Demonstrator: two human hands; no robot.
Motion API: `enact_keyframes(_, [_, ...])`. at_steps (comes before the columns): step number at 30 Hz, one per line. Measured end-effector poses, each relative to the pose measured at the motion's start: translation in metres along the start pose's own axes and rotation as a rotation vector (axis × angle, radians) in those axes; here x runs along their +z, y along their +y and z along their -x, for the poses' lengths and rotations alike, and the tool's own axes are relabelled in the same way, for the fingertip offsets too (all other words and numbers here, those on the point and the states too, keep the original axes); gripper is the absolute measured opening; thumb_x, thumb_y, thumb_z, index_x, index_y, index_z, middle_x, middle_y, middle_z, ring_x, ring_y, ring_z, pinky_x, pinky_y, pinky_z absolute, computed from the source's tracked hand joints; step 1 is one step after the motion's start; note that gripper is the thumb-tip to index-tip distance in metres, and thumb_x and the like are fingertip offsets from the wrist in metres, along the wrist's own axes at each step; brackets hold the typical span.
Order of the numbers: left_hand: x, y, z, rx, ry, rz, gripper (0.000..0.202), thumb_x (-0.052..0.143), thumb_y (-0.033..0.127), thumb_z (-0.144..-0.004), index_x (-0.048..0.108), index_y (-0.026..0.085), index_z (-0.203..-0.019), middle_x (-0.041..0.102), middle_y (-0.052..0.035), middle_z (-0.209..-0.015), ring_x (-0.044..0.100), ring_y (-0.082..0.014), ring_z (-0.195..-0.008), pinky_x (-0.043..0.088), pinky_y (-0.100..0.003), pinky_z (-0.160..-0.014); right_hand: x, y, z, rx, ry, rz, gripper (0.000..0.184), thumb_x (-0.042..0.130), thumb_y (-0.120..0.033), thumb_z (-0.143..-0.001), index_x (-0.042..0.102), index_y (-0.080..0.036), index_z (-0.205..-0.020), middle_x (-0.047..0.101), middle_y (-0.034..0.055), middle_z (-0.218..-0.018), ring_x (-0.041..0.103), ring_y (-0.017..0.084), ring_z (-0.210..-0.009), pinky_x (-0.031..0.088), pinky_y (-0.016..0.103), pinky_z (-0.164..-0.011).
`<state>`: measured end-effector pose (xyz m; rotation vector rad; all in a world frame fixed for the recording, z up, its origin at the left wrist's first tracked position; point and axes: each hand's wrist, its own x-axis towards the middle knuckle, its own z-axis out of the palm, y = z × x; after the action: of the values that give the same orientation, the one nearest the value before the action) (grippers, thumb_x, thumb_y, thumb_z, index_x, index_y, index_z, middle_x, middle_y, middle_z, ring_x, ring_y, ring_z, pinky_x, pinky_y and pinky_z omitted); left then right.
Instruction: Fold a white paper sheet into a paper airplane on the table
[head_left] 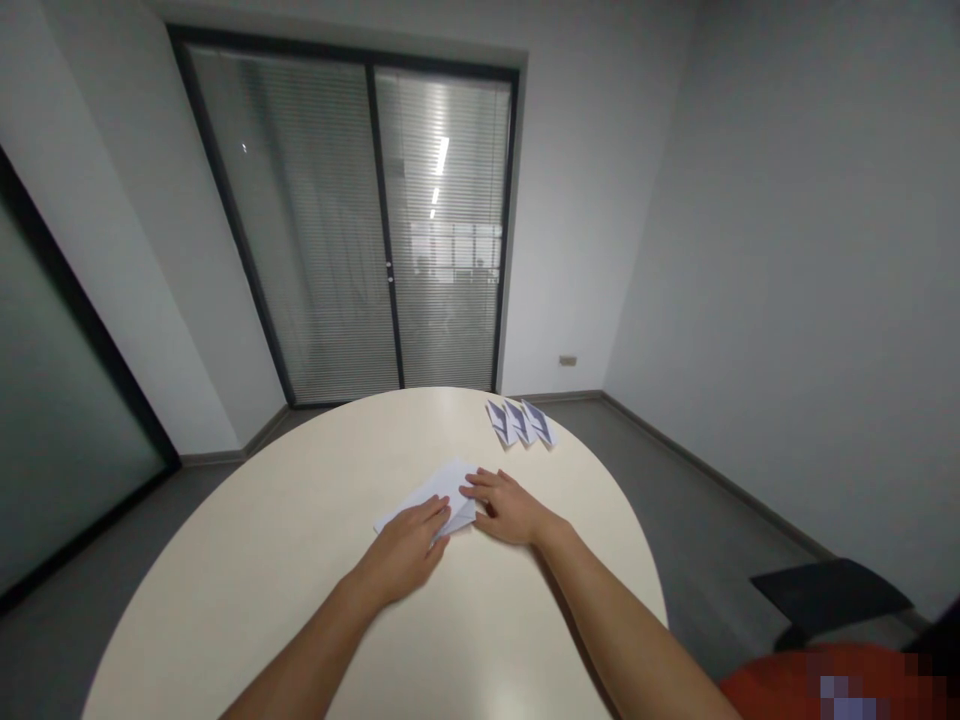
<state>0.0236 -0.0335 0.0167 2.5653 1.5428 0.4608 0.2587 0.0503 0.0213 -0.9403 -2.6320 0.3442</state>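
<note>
A white sheet of paper [431, 490], partly folded, lies flat on the round cream table [300, 540]. My left hand [409, 545] rests over its near left part, fingers stretched out flat and pressing on the sheet. At the paper's right edge, my right hand [510, 505] has its fingers spread, with the fingertips touching the paper and the thumb near a folded flap. Part of the sheet is hidden beneath both hands. Beyond my right hand, three folded white paper pieces [520, 424] stand side by side near the table's far right edge.
Glass doors with blinds [442, 240] are behind the far side of the table. A black armrest [832, 595] and a red seat [810, 675] are at the lower right. Grey walls surround the table, and a wall socket [568, 361] sits low at the back.
</note>
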Motion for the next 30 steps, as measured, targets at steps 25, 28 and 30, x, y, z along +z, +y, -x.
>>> enact_keyframes(25, [0.001,-0.009,0.009,-0.099,-0.145,0.031,0.062,0.036,0.043,-0.100,0.030,0.015,-0.155,0.020,-0.0109,-0.162,0.018,-0.0234,-0.151,0.020,-0.045,-0.124,0.007,-0.014,-0.005,-0.006,-0.034,-0.003,0.064,0.058,-0.043,-0.089,0.046,-0.025,-0.149,0.041,0.0121,-0.154,0.034,0.033,-0.144,0.020,0.057,-0.117])
enact_keyframes(28, [-0.001,-0.012,0.009,-0.100,-0.119,0.051,0.058,0.036,0.036,-0.099,0.035,0.016,-0.153,0.025,-0.0094,-0.160,0.024,-0.0214,-0.150,0.023,-0.043,-0.123,0.006,-0.014,-0.006,-0.009,-0.017,0.000,0.054,0.052,-0.034,-0.092,0.051,-0.026,-0.145,0.045,0.0099,-0.152,0.037,0.032,-0.143,0.024,0.058,-0.115])
enact_keyframes(30, [-0.002,-0.014,0.009,-0.091,-0.087,0.067,0.056,0.037,0.033,-0.098,0.039,0.017,-0.151,0.031,-0.0081,-0.159,0.029,-0.0202,-0.148,0.025,-0.041,-0.123,0.007,-0.013,-0.007,-0.005,0.005,0.020,0.049,0.047,-0.030,-0.094,0.054,-0.027,-0.143,0.047,0.0084,-0.150,0.040,0.030,-0.141,0.027,0.057,-0.114])
